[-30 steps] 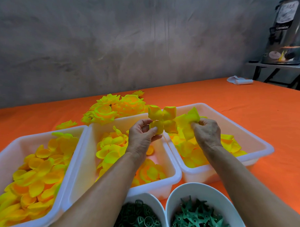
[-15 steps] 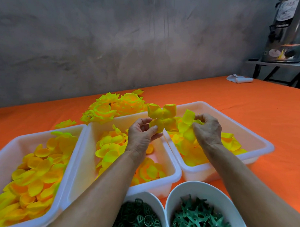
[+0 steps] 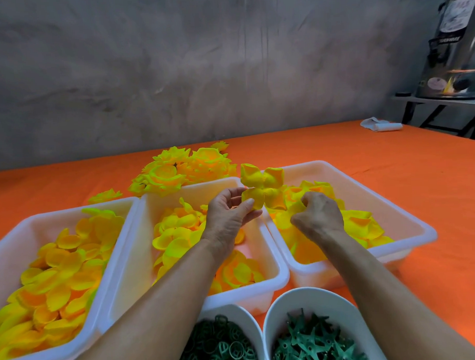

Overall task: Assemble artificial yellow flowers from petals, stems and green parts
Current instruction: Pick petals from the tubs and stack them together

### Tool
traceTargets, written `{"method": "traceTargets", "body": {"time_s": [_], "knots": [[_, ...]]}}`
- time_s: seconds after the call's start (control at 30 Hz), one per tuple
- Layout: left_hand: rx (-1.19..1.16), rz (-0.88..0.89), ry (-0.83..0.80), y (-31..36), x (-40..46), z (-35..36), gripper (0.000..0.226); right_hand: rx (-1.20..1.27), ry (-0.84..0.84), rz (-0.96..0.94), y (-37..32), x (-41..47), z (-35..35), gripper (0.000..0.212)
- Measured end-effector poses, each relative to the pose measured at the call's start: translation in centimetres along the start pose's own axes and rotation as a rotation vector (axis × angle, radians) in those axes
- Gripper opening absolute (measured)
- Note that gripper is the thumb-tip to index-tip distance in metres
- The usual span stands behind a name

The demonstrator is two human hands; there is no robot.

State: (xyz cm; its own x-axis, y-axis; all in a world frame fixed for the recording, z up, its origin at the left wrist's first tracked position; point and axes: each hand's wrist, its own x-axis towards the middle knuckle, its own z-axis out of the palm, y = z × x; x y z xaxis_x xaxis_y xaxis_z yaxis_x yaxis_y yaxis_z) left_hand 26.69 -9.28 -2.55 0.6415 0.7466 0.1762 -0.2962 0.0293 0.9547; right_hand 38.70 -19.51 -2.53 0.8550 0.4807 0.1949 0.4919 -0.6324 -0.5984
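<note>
Left hand [image 3: 229,217] is up at centre frame, thumb and fingers [image 3: 246,206] curled in a pinch on the lower edge of a four-lobed petal cluster [image 3: 262,188], holding it just above the seam between the middle tray [image 3: 262,294] and the right tray [image 3: 410,222]. The cluster sits upright, lobes spread, well clear of the loose petals below.

Right hand [image 3: 317,217] is down in the right tray, fingers bunched into the yellow petal pieces [image 3: 359,224]; it looks closed on one, though exactly which piece it has is hidden by the knuckles.

The step in hand, by my reading, is fetching the next petal layer to stack against the cluster. To do it well: lift one piece only, since these thin cups nest and cling, so a small shake over the tray would shed extras. Keep the left pinch low and steady so the centre stays open for the new layer, and line up centres before pressing.

More petals fill the left tray [image 3: 7,247]. Finished flowers [image 3: 182,168] are piled behind the trays on the orange desk [image 3: 392,161]. Green rings [image 3: 223,344] and green star-shaped pieces [image 3: 314,341] wait untouched in the two bowls at bottom centre.
</note>
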Motion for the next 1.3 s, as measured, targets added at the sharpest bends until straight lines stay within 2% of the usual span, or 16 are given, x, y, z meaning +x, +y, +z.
{"method": "traceTargets", "body": {"time_s": [0.07, 0.17, 0.57, 0.77, 0.97, 1.13, 1.3], "knots": [[-0.008, 0.003, -0.006, 0.0, 0.0, 0.0, 0.021, -0.032, 0.008, -0.023, 0.1, 0.1, 0.1, 0.030], [-0.012, 0.005, 0.010, 0.0, 0.0, 0.0, 0.016, 0.083, 0.078, -0.040, 0.0, 0.1, -0.3, 0.049], [-0.049, -0.016, 0.064, 0.1, 0.0, 0.0, 0.012, 0.558, 0.241, -0.086, -0.5, -0.1, -1.3, 0.021], [-0.071, -0.024, 0.089, 0.3, 0.0, 0.1, 0.015, 0.579, 0.222, -0.097, -0.4, 0.1, -0.9, 0.018], [-0.060, -0.001, 0.121, 0.4, -0.1, 0.1, 0.017, 0.429, 0.357, 0.054, 0.5, 0.7, -1.7, 0.023], [-0.051, 0.003, 0.125, 0.4, -0.1, 0.1, 0.018, 0.258, 0.199, 0.080, 2.0, 1.7, -4.2, 0.028], [-0.036, -0.003, 0.120, 0.2, 0.0, 0.0, 0.017, -0.028, -0.202, -0.045, 2.5, 1.2, -4.1, 0.076]]}}
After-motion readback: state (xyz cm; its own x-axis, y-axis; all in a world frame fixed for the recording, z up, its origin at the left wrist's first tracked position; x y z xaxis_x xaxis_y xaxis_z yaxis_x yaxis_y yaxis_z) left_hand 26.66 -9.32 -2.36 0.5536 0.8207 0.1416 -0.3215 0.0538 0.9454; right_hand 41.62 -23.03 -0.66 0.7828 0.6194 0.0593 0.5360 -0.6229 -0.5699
